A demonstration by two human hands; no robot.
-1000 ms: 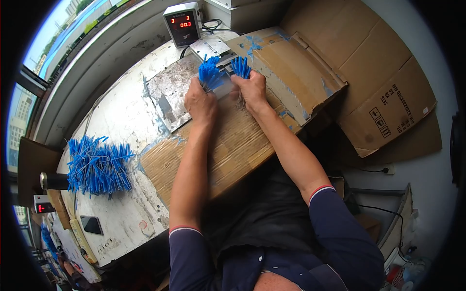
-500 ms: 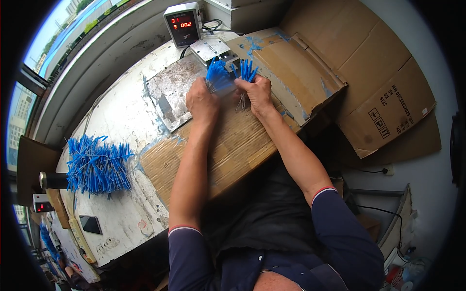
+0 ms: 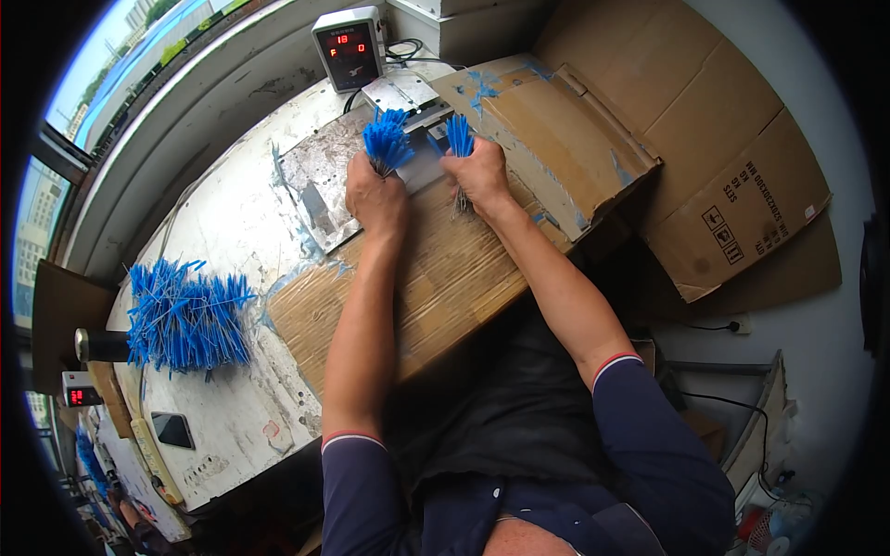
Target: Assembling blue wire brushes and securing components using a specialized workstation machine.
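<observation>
— Two bunches of blue-tipped wires, is that right?

— Yes. One bundle (image 3: 387, 141) is clenched in the left hand (image 3: 375, 193), the other bundle (image 3: 459, 136) in the right hand (image 3: 477, 176) — both fists closed tight, blue ends pointing away from the person.

— Where are they?

— Over the small metal plate (image 3: 400, 93), just in front of the red-digit display box (image 3: 349, 48). Wrists rest on a cardboard sheet (image 3: 436, 278) — a big pile of blue wires (image 3: 185, 315) lies well apart at the left of the worn white table (image 3: 232, 222).
</observation>
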